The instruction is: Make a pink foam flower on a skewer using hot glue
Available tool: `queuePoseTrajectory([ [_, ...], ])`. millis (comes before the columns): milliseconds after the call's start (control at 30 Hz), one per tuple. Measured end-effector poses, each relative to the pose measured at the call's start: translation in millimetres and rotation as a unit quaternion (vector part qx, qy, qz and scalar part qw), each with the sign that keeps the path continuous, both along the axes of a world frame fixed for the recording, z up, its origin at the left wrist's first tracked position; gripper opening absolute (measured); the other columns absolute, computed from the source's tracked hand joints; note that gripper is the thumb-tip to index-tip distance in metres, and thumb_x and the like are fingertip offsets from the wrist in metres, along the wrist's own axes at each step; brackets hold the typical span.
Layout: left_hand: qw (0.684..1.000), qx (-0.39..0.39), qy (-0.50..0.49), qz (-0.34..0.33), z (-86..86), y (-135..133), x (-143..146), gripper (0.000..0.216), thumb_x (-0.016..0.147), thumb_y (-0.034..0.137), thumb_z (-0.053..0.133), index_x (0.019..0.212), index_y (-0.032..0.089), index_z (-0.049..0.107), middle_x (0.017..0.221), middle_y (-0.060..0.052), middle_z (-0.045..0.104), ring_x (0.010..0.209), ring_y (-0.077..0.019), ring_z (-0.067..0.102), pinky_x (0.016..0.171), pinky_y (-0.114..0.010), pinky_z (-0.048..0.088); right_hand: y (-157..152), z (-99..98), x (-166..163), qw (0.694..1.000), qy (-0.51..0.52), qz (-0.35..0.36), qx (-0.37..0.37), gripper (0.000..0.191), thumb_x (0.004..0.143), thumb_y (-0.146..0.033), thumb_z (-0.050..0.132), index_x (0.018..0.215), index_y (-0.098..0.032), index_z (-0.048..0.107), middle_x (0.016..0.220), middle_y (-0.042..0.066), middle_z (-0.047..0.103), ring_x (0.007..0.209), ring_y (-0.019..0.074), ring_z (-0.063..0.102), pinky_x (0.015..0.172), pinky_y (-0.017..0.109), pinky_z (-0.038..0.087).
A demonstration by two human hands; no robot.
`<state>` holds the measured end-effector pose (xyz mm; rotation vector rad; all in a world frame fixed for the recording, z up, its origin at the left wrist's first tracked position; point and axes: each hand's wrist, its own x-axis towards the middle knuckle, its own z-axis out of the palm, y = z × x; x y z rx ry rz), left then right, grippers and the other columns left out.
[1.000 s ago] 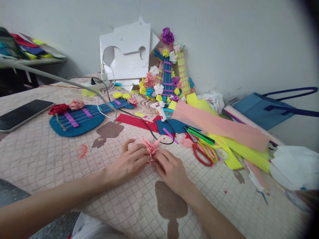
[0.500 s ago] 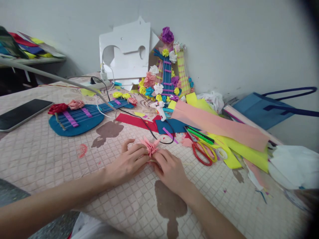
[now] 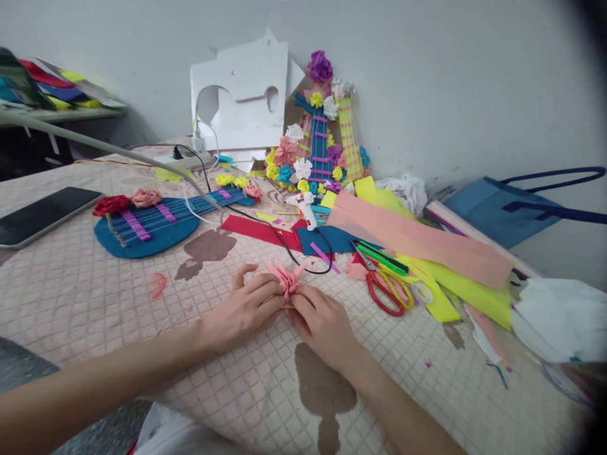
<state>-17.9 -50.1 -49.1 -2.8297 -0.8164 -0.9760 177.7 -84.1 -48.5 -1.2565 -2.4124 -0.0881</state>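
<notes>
Between my two hands, just above the table, is a pink paper flower (image 3: 287, 278) with pointed petals standing up. My left hand (image 3: 253, 303) pinches its left side, index finger lifted and bent. From the right, my right hand (image 3: 323, 319) closes on the base of the flower, fingertips pressed together. A thin pale stick (image 3: 356, 313) pokes out to the right from behind the right hand. My fingers hide the flower's underside. Beyond the hands lie a red paper strip (image 3: 258, 232) and a white glue gun (image 3: 305, 208) with a black cord.
Red-handled scissors (image 3: 384, 297), yellow scissors, a green cutter (image 3: 382, 256) and a tape roll (image 3: 422, 292) lie right. A blue paper guitar (image 3: 147, 234) and a phone (image 3: 47, 215) lie left. Flower-covered paper guitars (image 3: 320, 145) lean on the wall; pink and yellow sheets (image 3: 417, 237) spread right.
Almost nothing differs. Both hands keep their grip on the pink flower, with only a very slight shift of the fingers and the camera view.
</notes>
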Motion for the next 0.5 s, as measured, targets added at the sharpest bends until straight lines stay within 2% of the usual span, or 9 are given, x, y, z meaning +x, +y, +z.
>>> queuePoseTrajectory([
  [133, 1.0, -0.001, -0.005, -0.002, -0.3, -0.1, 0.6, 0.013, 0.095, 0.019, 0.045, 0.092, 0.02, 0.058, 0.098, -0.001, 0.066, 0.099, -0.0169, 0.055, 0.104, -0.045, 0.019, -0.7, 0.7, 1.9, 1.0, 0.009, 0.01, -0.012, 0.018, 0.086, -0.017, 0.048, 0.101, -0.019, 0.056, 0.1, 0.007, 0.06, 0.09, 0.0198, 0.058, 0.072, 0.031, 0.05],
  [500, 1.0, 0.005, 0.0, -0.002, -1.1, 0.6, -0.2, 0.012, 0.094, 0.019, 0.045, 0.092, 0.019, 0.057, 0.1, -0.001, 0.065, 0.099, -0.0166, 0.055, 0.105, -0.045, 0.018, 1.6, -0.1, -0.1, 1.0, -0.009, 0.009, 0.022, 0.015, 0.089, -0.02, 0.047, 0.1, -0.017, 0.058, 0.097, 0.008, 0.061, 0.088, 0.0204, 0.059, 0.072, 0.032, 0.051],
])
